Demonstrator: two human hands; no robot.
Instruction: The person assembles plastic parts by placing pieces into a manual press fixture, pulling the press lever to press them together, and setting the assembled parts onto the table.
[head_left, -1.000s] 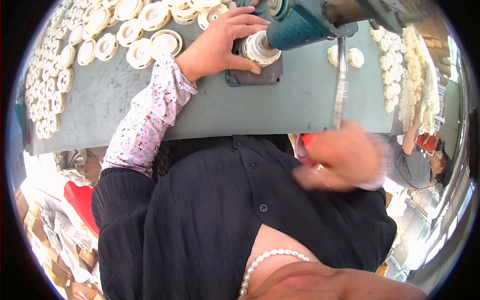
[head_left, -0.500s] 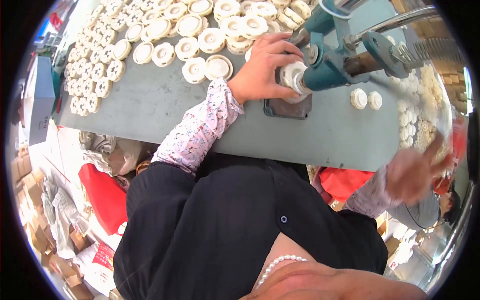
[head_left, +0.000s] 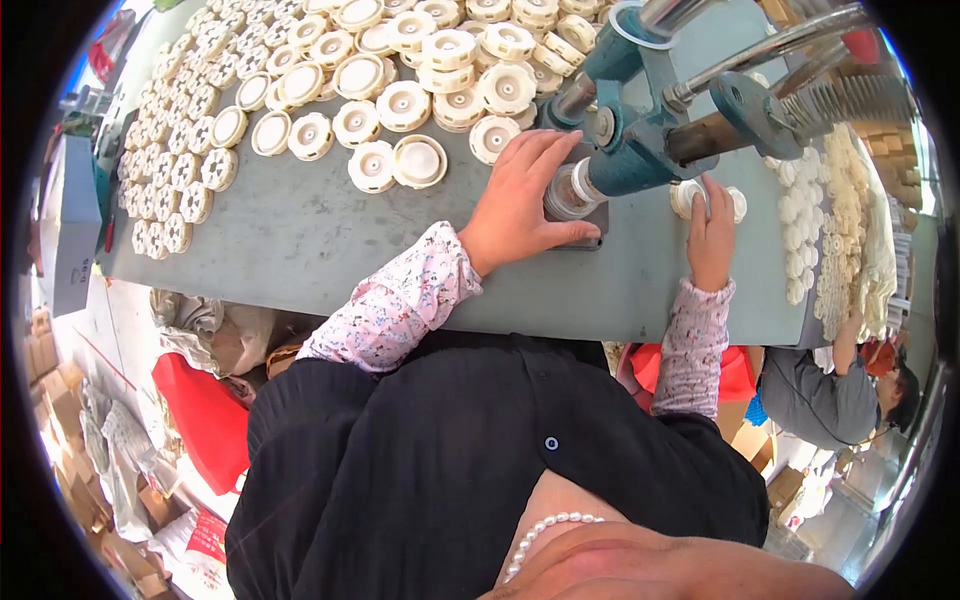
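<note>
Reaching, left hand (head_left: 518, 205) spread around white part (head_left: 568, 194), right hand (head_left: 711, 240) at disc (head_left: 684, 197), grip unclear

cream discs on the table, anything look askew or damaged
Only something mild: a few cream discs at the right rear of the pile, near the teal press, lean tilted, while most others on the table lie flat. No breakage or spill is visible.

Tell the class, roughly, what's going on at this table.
Someone in a black top works at a teal press on a grey table. Their left hand curves around a pale round piece beneath the press. The right hand is at a small white disc right of the press. Cream discs lie spread to its left.
</note>
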